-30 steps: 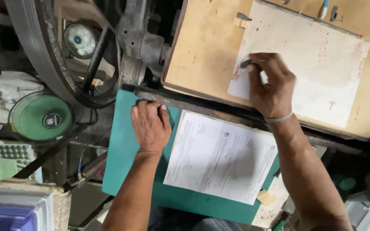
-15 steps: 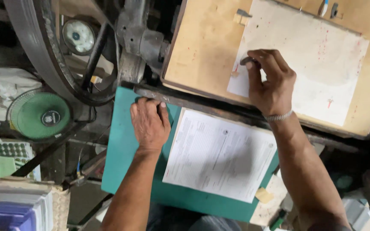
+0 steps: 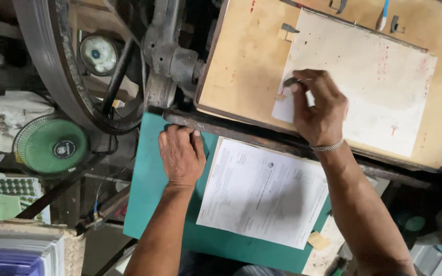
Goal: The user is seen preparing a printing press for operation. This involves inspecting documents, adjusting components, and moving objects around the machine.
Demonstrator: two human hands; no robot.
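Note:
My right hand point(image 3: 319, 106) rests on a white sheet point(image 3: 374, 76) lying on a tan platen board point(image 3: 241, 66). Its fingertips press a small dark metal guide point(image 3: 290, 81) at the sheet's left edge. A metal bracelet circles that wrist. My left hand point(image 3: 181, 153) lies palm down on a green board point(image 3: 149, 194), fingers curled against the dark metal bar point(image 3: 241, 130) at the platen's near edge. Beside it, a stack of printed white forms point(image 3: 264, 191) sits on the green board.
A large dark flywheel point(image 3: 52, 66) and machine shaft point(image 3: 172, 56) stand at the left. Below the wheel lies a small green fan point(image 3: 52, 145). Stacked paper point(image 3: 16, 250) sits at the bottom left, metal clips point(image 3: 338, 5) at the platen's top.
My right hand's fingers shifted slightly at the sheet's left edge. The left hand stays put.

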